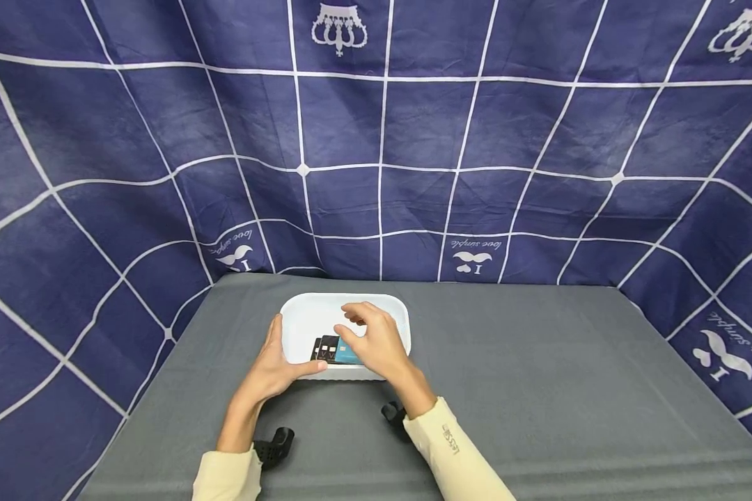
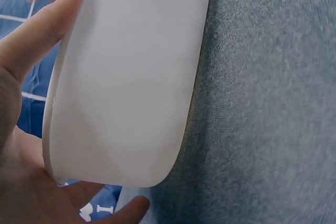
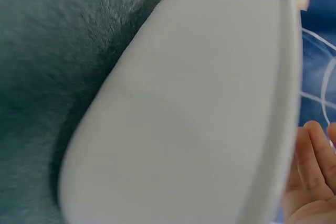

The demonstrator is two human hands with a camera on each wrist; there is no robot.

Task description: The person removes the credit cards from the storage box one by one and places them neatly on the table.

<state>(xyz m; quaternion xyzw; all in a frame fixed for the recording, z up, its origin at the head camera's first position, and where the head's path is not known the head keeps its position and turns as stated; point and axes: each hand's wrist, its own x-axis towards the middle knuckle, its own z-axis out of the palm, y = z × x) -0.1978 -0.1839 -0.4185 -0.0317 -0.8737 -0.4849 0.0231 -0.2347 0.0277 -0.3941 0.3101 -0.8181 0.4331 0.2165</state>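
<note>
A white plastic tub point(image 1: 303, 316) with rounded corners stands on the grey cloth. Inside, near its front wall, lie several black cards point(image 1: 327, 346) and a blue card point(image 1: 346, 353) with chip squares, like bank cards. My left hand point(image 1: 269, 370) holds the tub at its left end, thumb along the front rim and fingers around the side. Over the right part of the tub hovers my right hand point(image 1: 376, 341), fingers loosely bent and apart from the thumb, with nothing seen between them. Both wrist views are mostly filled by the tub's outer wall point(image 2: 126, 77).
The grey cloth-covered table point(image 1: 526, 376) reaches far to the right of the tub. Behind it hangs a dark blue curtain point(image 1: 426, 132) with white lines. Black wrist-camera mounts point(image 1: 276, 447) stick out beside both wrists.
</note>
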